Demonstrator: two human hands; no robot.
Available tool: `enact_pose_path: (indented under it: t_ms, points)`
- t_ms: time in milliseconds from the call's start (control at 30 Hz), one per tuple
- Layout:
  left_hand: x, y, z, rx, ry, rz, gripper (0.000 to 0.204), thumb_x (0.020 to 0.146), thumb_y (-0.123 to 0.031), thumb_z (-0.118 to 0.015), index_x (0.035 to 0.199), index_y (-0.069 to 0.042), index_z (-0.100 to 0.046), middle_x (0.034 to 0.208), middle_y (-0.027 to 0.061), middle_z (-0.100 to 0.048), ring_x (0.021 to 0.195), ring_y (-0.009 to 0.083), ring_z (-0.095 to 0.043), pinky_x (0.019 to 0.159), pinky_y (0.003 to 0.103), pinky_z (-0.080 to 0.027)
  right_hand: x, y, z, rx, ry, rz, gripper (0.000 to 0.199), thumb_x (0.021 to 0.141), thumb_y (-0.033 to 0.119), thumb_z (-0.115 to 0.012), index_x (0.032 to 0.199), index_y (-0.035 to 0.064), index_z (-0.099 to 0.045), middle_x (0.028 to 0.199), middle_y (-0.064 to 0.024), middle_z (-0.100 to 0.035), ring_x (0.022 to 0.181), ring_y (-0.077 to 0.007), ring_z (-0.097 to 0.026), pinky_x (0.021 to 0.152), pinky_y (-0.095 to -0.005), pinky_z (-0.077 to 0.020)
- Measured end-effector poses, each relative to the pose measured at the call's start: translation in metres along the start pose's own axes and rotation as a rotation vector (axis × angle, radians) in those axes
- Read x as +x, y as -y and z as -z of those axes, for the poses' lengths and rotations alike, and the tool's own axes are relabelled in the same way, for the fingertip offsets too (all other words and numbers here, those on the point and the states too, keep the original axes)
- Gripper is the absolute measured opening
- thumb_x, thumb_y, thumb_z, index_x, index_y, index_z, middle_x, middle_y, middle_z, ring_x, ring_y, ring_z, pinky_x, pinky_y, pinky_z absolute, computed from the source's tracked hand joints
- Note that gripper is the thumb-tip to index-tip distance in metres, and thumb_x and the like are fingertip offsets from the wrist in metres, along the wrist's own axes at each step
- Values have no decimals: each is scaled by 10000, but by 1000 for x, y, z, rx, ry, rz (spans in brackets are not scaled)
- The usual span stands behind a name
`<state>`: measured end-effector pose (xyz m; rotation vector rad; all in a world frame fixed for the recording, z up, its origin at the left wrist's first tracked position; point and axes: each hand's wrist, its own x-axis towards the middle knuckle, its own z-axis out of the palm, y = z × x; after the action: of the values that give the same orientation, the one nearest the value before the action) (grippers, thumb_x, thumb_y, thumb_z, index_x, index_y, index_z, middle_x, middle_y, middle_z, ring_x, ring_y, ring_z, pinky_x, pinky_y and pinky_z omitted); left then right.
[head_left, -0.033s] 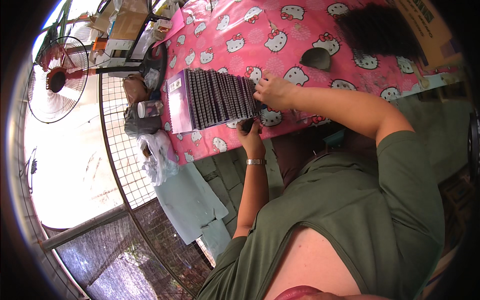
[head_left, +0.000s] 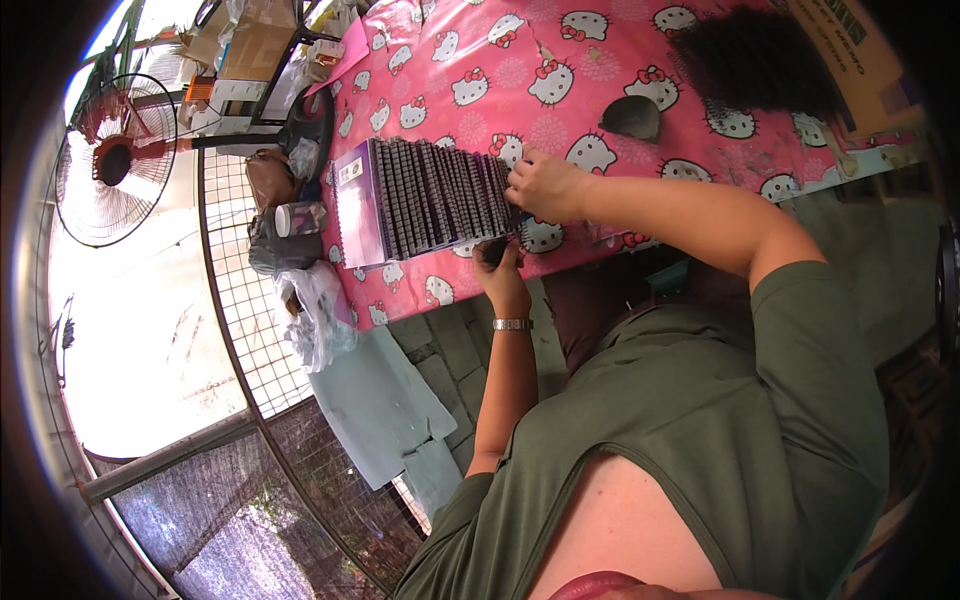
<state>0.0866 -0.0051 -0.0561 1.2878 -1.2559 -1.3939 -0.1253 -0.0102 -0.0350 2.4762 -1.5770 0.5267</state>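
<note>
A row of overlapping spiral-bound notebooks point(head_left: 430, 195) lies on the table, their dark coil spines side by side and a purple-and-white cover point(head_left: 360, 205) showing at the left end. My left hand point(head_left: 503, 270) is at the row's near right corner, fingers closed around a small dark object point(head_left: 492, 250) that I cannot identify. At the right end of the row, my right hand point(head_left: 548, 187) has its fingers bent and pinched together against the last notebook's edge. Whatever lies between those fingertips is hidden.
The pink patterned tablecloth point(head_left: 470, 120) carries a dark rounded piece point(head_left: 632, 118), a heap of black coils point(head_left: 755, 60) and a cardboard box point(head_left: 850, 70) farther right. Beyond the left edge are a plastic bag point(head_left: 315, 310), a lidded jar point(head_left: 300, 218) and a fan point(head_left: 115, 160).
</note>
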Motion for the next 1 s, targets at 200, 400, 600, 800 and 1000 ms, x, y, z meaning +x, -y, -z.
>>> enact_pose_path:
  t_ms: [200,400,600,800,1000]
  points:
    - [-1,2,-1,78,-17,-80,227,844,44,-685,955,-62,-518,790,29,-593,638,101,-551,562,240,-441,14,6,-3,188,349,-78,159,813,178,-573,765,76,-685,801,-71,-694,794,-278,-676,784,-404,-524]
    - [1,15,5,-1,-40,-67,211,855,33,-677,982,-57,-535,834,44,-605,658,119,-566,565,257,-446,-4,-10,-20,184,158,-152,162,841,205,-573,838,82,-680,869,-69,-688,901,-250,-663,840,-389,-508]
    - [8,13,3,-370,62,177,217,859,2,-679,995,-60,-522,831,51,-614,641,136,-565,567,276,-444,-3,-7,-22,-5,-170,2,174,850,164,-555,807,89,-707,879,-92,-719,895,-248,-692,868,-389,-529]
    - [10,8,2,-108,37,187,190,838,0,-694,922,-66,-537,771,36,-601,633,129,-551,580,274,-437,15,2,-9,152,399,-66,161,821,205,-598,802,90,-708,817,-79,-722,842,-262,-703,802,-406,-538]
    - [6,14,7,-162,57,147,160,844,3,-674,931,-59,-556,787,36,-609,650,131,-555,585,269,-438,6,2,-13,210,362,-107,161,818,199,-601,830,84,-714,838,-102,-727,856,-279,-706,761,-400,-537]
